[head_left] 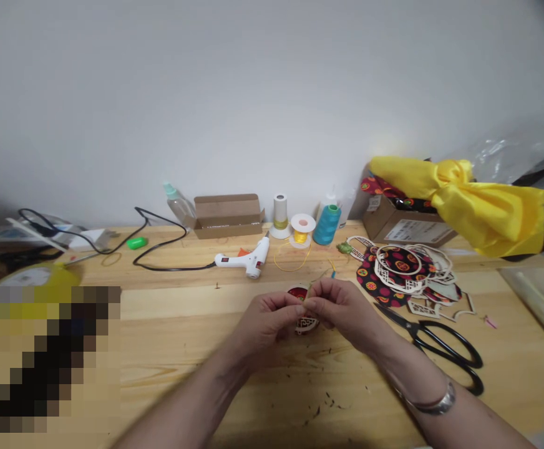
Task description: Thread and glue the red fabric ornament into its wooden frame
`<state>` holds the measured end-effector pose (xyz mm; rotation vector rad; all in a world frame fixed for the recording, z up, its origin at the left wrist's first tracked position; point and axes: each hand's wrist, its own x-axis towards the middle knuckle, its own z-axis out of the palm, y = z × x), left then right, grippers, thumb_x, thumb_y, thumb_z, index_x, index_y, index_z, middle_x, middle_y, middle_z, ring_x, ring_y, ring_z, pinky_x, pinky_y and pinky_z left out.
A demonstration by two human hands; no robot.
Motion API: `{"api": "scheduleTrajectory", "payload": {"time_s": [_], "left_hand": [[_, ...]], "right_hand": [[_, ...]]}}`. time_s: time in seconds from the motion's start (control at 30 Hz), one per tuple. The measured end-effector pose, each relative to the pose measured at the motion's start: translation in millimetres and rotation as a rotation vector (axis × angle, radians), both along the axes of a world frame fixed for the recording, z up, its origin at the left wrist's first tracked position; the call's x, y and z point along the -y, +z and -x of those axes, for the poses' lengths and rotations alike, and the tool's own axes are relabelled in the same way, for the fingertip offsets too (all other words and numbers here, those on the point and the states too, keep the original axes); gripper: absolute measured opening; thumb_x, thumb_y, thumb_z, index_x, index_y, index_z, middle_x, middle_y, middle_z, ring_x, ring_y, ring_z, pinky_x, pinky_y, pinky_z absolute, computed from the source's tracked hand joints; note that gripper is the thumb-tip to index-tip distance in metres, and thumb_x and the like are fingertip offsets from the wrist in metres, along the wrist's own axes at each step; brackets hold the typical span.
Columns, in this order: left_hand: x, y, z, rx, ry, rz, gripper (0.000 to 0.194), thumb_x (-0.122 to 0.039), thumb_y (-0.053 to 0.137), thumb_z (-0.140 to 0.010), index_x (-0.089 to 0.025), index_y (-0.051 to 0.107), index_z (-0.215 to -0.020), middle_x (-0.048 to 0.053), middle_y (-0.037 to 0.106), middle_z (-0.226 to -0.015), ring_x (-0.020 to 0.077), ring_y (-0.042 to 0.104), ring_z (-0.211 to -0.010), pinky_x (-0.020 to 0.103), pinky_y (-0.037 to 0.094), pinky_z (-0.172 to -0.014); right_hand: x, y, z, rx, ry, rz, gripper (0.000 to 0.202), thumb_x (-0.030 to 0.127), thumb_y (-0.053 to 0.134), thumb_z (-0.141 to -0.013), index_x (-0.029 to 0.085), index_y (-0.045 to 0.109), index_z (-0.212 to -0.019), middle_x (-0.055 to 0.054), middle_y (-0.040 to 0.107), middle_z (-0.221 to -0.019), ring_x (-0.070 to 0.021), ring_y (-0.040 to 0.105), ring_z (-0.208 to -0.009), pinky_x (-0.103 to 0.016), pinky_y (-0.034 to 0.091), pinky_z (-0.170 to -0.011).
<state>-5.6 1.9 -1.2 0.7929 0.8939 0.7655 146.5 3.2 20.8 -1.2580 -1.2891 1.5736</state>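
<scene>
both hands meet over the middle of the wooden tabletop, well in from its back edge. the right hand is clamped, thumb against forefinger, on a thin yellow-green cord whose end pokes up past the fingertips. the left hand has thumb and forefinger pressed together, tip to tip with the right; what lies between them is too small to tell. just behind and below the fingertips is a round ornament, red with a cream lattice, partly covered by the hands, so whether it rests on the wood or against the fingers i cannot tell. a silver bracelet circles the right wrist. beyond the hands, toward the back edge, a white glue gun lies on its side. along that edge stand an open cardboard box, a white spool, a reel of yellow cord and a teal thread cone. toward the right edge, lattice cutouts overlap patterned fabric, and black scissors lie just in front, handles toward the near right corner. at the back right corner, yellow satin drapes over a carton.
</scene>
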Motion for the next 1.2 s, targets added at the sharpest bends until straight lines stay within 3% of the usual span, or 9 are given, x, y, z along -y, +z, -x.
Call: {"api": "scheduleTrajectory", "payload": {"time_s": [0.2,0.43,0.6,0.73,0.83,1.0,1.1,1.2], "left_hand": [[1,1.4,-1,-0.056,0.038,-0.012,0.015,-0.029,0.068,-0.063,-0.014,0.064,-0.064,-0.005,0.046,-0.046,0.0046,0.028,-0.041,0.021,0.015,-0.043],[-2,8.8,-1,-0.204,0.112,-0.091,0.016,-0.029,0.065,-0.066,-0.012,0.067,-0.066,-0.004,0.048,-0.044,0.0043,0.029,-0.041,0.020,0.018,-0.042],[-2,13.7,-2,-0.228,0.161,-0.096,0.013,-0.026,0.066,-0.065,-0.012,0.068,-0.064,-0.003,0.056,-0.047,0.0042,0.034,-0.040,0.019,0.022,-0.041],[-2,12.5,-4,-0.131,0.194,-0.040,0.011,-0.024,0.067,-0.064,-0.013,0.067,-0.063,0.000,0.062,-0.054,0.0081,0.048,-0.048,0.020,0.034,-0.049],[-2,9.2,-4,-0.042,0.199,-0.008,0.010,-0.023,0.066,-0.066,-0.013,0.067,-0.067,0.001,0.065,-0.059,0.0098,0.053,-0.054,0.021,0.038,-0.054],[-3,3.6,-3,0.057,0.183,0.091,0.012,-0.023,0.066,-0.067,-0.011,0.065,-0.069,-0.001,0.060,-0.054,0.0042,0.042,-0.041,0.017,0.028,-0.041],[-4,1.6,-2,0.130,0.173,0.163,0.014,-0.022,0.065,-0.067,-0.010,0.060,-0.062,-0.002,0.054,-0.051,0.0007,0.029,-0.036,0.016,0.018,-0.037],[-5,0.2,-2,0.201,0.150,0.217,0.020,-0.020,0.064,-0.067,-0.011,0.052,-0.055,-0.006,0.044,-0.045,0.0006,0.023,-0.036,0.017,0.013,-0.036]], "right_hand": [[-1,1.2,0,0.075,0.009,-0.054,0.013,0.023,0.058,-0.070,0.015,0.053,-0.061,0.007,0.043,-0.048,-0.0049,0.032,-0.042,-0.019,0.027,-0.041],[-6,-0.7,-14,0.362,0.137,-0.314,0.024,0.028,0.046,-0.081,0.015,0.060,-0.066,0.000,0.056,-0.063,-0.0112,0.047,-0.061,-0.021,0.036,-0.056],[-2,0.5,-18,0.521,0.079,-0.367,0.026,0.035,0.050,-0.080,0.016,0.057,-0.063,0.000,0.055,-0.057,-0.0116,0.046,-0.055,-0.022,0.034,-0.051],[9,4.4,-9,0.603,0.006,-0.630,0.022,0.030,0.050,-0.081,0.017,0.054,-0.064,0.000,0.055,-0.060,-0.0110,0.046,-0.055,-0.023,0.033,-0.053],[20,-1.4,0,0.712,0.077,-0.895,0.016,0.022,0.048,-0.083,0.016,0.056,-0.070,-0.002,0.056,-0.065,-0.0122,0.048,-0.061,-0.025,0.033,-0.056],[27,-17.7,9,0.991,0.223,-1.296,0.019,0.012,0.043,-0.083,0.015,0.057,-0.071,-0.004,0.056,-0.065,-0.0147,0.045,-0.059,-0.028,0.029,-0.053],[20,-15.5,9,1.062,0.292,-1.344,0.020,0.009,0.041,-0.083,0.015,0.058,-0.073,-0.004,0.056,-0.065,-0.0150,0.045,-0.059,-0.029,0.029,-0.052],[24,-16.0,6,0.930,0.342,-1.251,0.020,0.018,0.044,-0.084,0.017,0.057,-0.069,-0.003,0.056,-0.063,-0.0152,0.046,-0.060,-0.029,0.031,-0.052]]}}
